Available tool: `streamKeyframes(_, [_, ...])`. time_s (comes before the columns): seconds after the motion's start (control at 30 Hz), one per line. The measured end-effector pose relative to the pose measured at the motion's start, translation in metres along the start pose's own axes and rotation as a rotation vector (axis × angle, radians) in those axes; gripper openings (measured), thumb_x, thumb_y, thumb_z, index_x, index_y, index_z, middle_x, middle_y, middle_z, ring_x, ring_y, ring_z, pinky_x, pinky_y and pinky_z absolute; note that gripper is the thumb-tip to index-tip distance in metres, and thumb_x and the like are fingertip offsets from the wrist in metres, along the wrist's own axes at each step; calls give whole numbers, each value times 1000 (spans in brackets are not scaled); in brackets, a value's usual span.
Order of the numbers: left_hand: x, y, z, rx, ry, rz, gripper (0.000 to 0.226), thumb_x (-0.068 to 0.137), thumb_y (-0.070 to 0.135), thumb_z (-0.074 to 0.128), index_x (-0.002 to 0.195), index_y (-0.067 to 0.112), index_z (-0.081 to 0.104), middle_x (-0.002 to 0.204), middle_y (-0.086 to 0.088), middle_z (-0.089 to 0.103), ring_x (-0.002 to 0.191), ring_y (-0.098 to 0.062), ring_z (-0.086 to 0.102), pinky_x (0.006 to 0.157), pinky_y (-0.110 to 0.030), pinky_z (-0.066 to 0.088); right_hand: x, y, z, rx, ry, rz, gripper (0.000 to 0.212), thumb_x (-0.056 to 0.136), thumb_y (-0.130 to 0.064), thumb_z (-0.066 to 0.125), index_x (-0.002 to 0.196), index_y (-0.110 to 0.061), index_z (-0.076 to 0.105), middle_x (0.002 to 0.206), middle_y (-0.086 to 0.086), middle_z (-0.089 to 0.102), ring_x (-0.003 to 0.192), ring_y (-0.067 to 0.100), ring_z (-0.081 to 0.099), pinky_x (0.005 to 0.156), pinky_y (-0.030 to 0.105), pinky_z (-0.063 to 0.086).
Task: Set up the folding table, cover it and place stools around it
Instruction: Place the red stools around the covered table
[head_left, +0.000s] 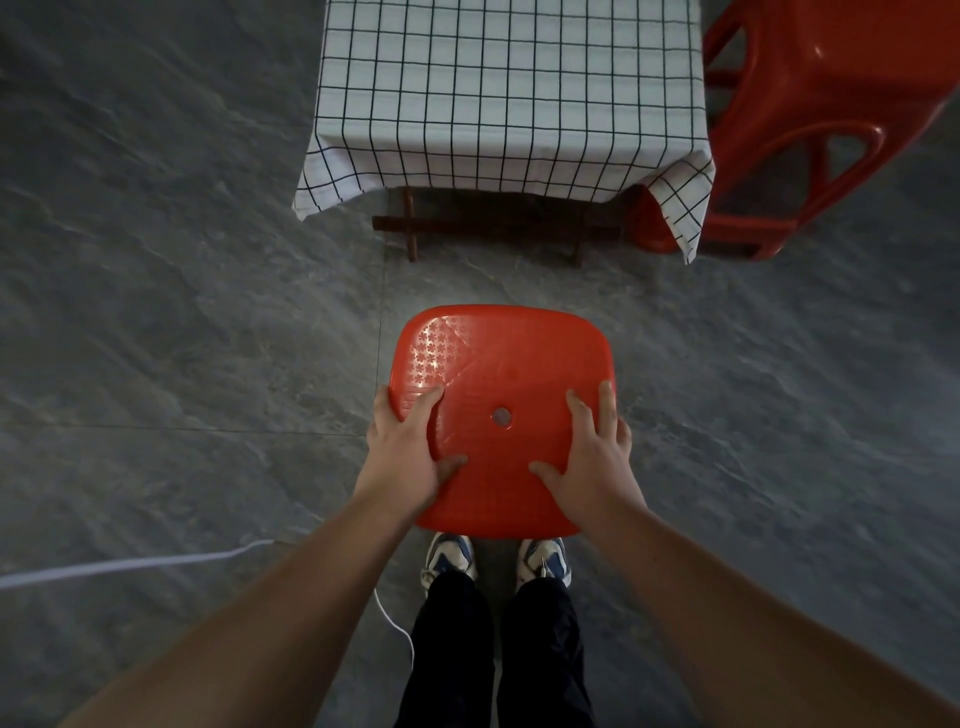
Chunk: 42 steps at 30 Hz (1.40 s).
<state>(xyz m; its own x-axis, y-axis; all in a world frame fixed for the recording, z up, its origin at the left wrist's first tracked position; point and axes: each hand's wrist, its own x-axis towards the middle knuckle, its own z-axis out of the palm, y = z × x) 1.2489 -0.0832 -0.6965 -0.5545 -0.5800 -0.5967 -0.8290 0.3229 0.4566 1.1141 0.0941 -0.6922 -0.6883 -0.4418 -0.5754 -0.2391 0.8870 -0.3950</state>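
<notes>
Your left hand (408, 447) and right hand (589, 452) grasp the red stool (501, 374) by its seat edges, on the floor (182, 312) near the cloth-covered table (509, 93).

Underfoot lies a dark grey stone-look tiled floor (156, 260), veined with paler streaks, its thin grout lines crossing near the middle. A white cable (130, 564) trails over the tiles at eight o'clock. Light is dim, glancing softly off the tiles.
</notes>
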Motion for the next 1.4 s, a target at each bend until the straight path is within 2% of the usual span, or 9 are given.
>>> streamKeyframes(0.3, [0, -2, 2, 42, -5, 1, 92, 77, 46, 80, 146, 51, 20, 161, -3, -4, 145, -38, 20, 110, -63, 34, 0, -2, 1, -3, -6, 25, 100, 82, -39, 77, 153, -39, 7, 160, -14, -23, 150, 32, -3, 108, 57, 37])
streamKeyframes(0.5, [-6, 14, -23, 236, -77, 15, 82, 90, 43, 64, 150, 49, 9, 164, -4, -12, 149, -38, 5, 113, -63, 29, -4, -10, -20, -120, -98, 45, 94, 89, -45, 66, 155, -38, 1, 162, -12, -19, 151, 33, -7, 116, 61, 25])
streamKeyframes(0.63, [-40, 36, -78, 274, -34, 110, 72, 93, 35, 52, 153, 40, 12, 158, -15, 23, 145, -38, 24, 113, -58, 32, -40, -37, -75, -146, -45, -12, 77, 95, -43, 56, 156, -30, 11, 166, -6, -2, 152, 25, -2, 120, 53, 20])
streamKeyframes(0.8, [-115, 78, -163, 369, 56, 227, 64, 89, 32, 52, 148, 18, 33, 144, -15, 46, 132, -39, 42, 105, -56, 41, -124, -75, -158, -137, 11, -106, 71, 96, -37, 53, 156, -27, 16, 165, -1, 14, 152, 23, 4, 121, 49, 19])
streamKeyframes(0.93, [-172, 115, -198, 397, 116, 306, 65, 88, 36, 51, 148, 20, 32, 147, -11, 45, 135, -36, 41, 108, -54, 39, -185, -90, -213, -122, 81, -158, 70, 96, -35, 51, 156, -25, 17, 164, -1, 18, 152, 21, 7, 121, 47, 20])
streamKeyframes(1.1, [-210, 175, -205, 385, 178, 312, 66, 91, 36, 49, 151, 22, 27, 153, -12, 38, 140, -34, 34, 112, -52, 35, -220, -76, -272, -68, 155, -198, 69, 96, -32, 52, 156, -23, 19, 163, -1, 21, 152, 21, 9, 121, 46, 21])
streamKeyframes(1.23, [-224, 234, -180, 380, 197, 322, 68, 93, 38, 49, 154, 25, 21, 159, -11, 31, 147, -30, 25, 117, -50, 28, -210, -37, -317, -64, 179, -229, 68, 98, -40, 49, 156, -25, 18, 164, -1, 16, 152, 20, 5, 123, 44, 18])
streamKeyframes(1.4, [-231, 326, -128, 380, 232, 291, 70, 93, 40, 50, 155, 26, 21, 160, -10, 29, 147, -32, 24, 118, -48, 26, -186, 28, -387, -89, 179, -299, 72, 95, -31, 55, 156, -25, 17, 165, -2, 16, 152, 20, 5, 122, 43, 18])
